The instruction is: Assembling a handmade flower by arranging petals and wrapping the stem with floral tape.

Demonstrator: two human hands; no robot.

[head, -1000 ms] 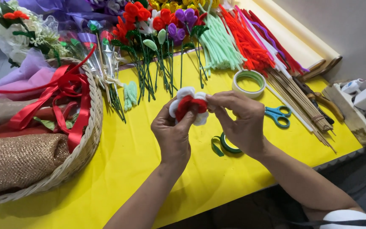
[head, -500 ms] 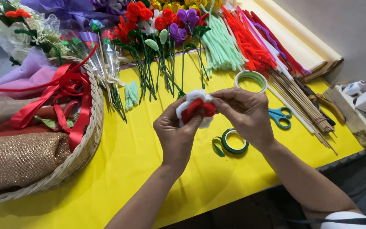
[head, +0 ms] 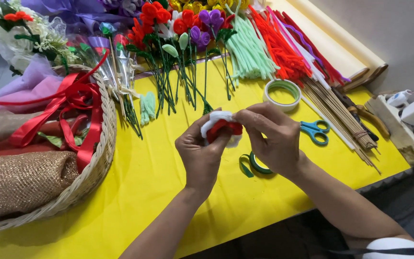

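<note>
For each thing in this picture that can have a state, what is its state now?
Left hand: closed around the red and white flower.
Right hand: pinching the flower's white edge.
Red and white flower: held above the yellow table, between both hands.
Blue scissors: closed, lying flat.
Green tape roll: partly unrolled, loose end out.
Wicker basket: filled with ribbon and cloth.

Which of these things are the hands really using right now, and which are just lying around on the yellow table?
In use:
left hand
right hand
red and white pipe-cleaner flower, pinched between both hands

Just lying about:
green floral tape, below the hands
blue scissors
tape roll
wooden sticks
finished flowers on stems
wicker basket with red ribbon
</note>
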